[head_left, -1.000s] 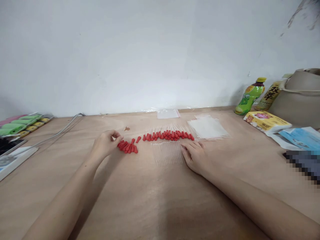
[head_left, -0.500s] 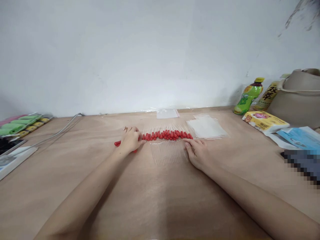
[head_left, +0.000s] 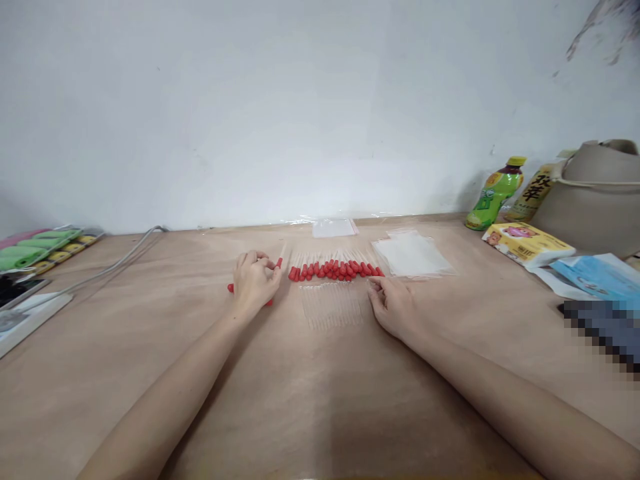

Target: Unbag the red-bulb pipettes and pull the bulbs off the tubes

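Between thumb and fingers my left hand point(head_left: 254, 279) grips a dropper point(head_left: 281, 259) with a red bulb and a thin clear stem pointing away. More red-bulbed pieces point(head_left: 231, 288) lie under and beside this hand, partly hidden by it. A row of red-bulbed droppers point(head_left: 333, 269) lies in the middle, bulbs toward me and stems toward the wall. Just in front of the row is a flat set of thin clear tubes point(head_left: 333, 307). My right hand point(head_left: 393, 305) rests at the right end of both, its fingers loosely bent and apart, holding nothing that I can see.
Clear plastic bags point(head_left: 413, 253) lie behind my right hand, and another bag point(head_left: 334, 228) by the wall. At right are a green bottle point(head_left: 495, 193), a yellow tissue pack point(head_left: 527, 243), a blue packet point(head_left: 590, 280) and a beige bag point(head_left: 590, 200). A grey cable point(head_left: 123, 260) runs at left.
My left hand has moved slightly left, drawing one red-bulbed dropper away from the left end of the row. My right hand has barely moved.
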`<state>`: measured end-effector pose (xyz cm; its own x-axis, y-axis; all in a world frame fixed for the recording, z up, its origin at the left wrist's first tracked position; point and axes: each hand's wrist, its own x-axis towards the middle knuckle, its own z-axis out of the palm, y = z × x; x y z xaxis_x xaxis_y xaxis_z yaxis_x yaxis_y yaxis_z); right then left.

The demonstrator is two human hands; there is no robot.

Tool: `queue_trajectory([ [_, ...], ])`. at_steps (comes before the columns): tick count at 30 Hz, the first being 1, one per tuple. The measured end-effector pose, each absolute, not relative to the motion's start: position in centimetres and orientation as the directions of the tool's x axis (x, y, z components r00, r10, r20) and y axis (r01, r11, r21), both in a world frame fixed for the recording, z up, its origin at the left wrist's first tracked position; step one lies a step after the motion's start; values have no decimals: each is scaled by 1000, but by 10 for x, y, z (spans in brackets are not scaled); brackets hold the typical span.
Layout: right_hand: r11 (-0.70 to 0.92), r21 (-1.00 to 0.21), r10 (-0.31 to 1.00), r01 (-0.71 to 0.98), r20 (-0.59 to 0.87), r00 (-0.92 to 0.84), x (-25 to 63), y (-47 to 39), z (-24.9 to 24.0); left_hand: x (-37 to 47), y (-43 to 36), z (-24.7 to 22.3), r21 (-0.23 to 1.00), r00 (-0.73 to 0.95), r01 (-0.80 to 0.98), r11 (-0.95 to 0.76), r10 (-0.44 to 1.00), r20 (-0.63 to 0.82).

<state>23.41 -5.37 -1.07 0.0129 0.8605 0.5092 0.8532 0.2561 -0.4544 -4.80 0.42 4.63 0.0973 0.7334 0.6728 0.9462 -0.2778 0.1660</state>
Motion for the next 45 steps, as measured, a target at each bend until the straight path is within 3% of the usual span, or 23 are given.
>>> queue_trajectory([
  [4, 233, -500, 887, 834, 462, 29, 234, -50, -17, -50, -21, 41, 220, 105, 884, -413, 634, 766],
  [15, 416, -602, 848, 681, 528, -51, 224, -45, -19, -28, -59, 11, 214, 409, 633, -744, 556, 724],
  [22, 258, -835, 949, 486, 312, 32, 231, -44, -19, -33, -56, 9, 114, 508, 580, -807, 467, 724],
  [31, 266, -870, 953, 416, 302, 23, 235, -41, -19, -34, -55, 8, 55, 532, 559, -827, 408, 742],
  [34, 405, -784, 894, 471, 447, -25, 235, -48, -9, -33, -56, 11, 32, 537, 545, -838, 378, 754],
  [37, 645, -482, 720, 593, 644, -260, 232, -59, 2, -32, -57, 13, -15, 564, 531, -847, 340, 753],
  [41, 751, -115, 533, 650, 688, -493, 221, -68, 7, -29, -60, 15, -65, 580, 518, -853, 294, 760],
  [45, 761, -13, 468, 648, 702, -536, 211, -69, 3, -27, -64, 16, -61, 564, 506, -860, 276, 778],
])
